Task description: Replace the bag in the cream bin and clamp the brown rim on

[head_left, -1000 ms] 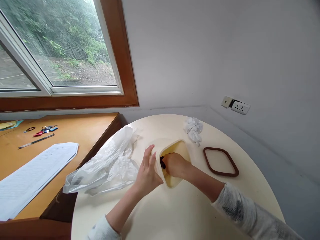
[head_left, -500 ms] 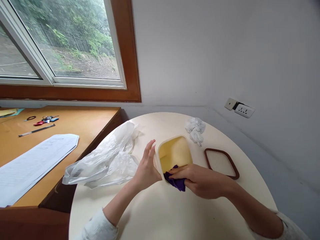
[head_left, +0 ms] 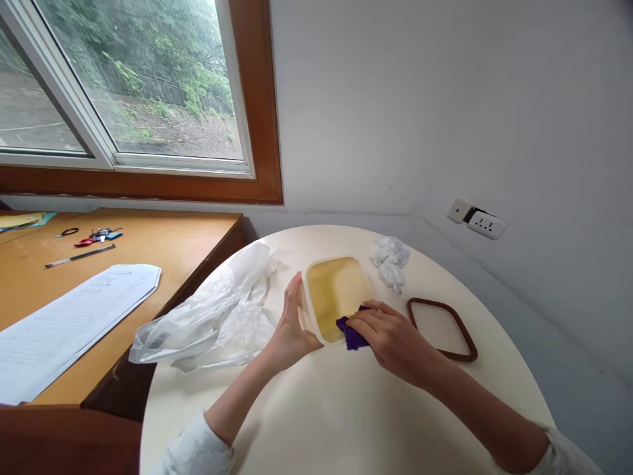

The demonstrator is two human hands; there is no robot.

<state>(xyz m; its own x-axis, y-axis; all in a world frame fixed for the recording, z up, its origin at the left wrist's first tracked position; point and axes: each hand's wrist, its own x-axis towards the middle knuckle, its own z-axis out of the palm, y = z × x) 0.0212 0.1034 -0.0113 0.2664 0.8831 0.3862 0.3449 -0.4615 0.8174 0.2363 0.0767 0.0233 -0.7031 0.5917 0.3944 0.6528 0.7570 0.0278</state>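
A pale yellow plastic container is tilted above the round table, its open side turned toward me. My left hand grips its left side, thumb at the lower corner and fingers along the outer wall. In my right hand is a bunched purple cloth, pressed against the container's lower right rim. The fingertips of that hand lie over the cloth and hide part of it. To the right, a brown frame-shaped lid lies flat on the table.
A clear plastic bag spreads over the left of the round table. A crumpled white bag sits at the back right. On the wooden desk at left are papers, a pen and keys.
The container has turned so that its opening faces me more. My right hand has moved the cloth from inside the lower left corner to the lower right rim.
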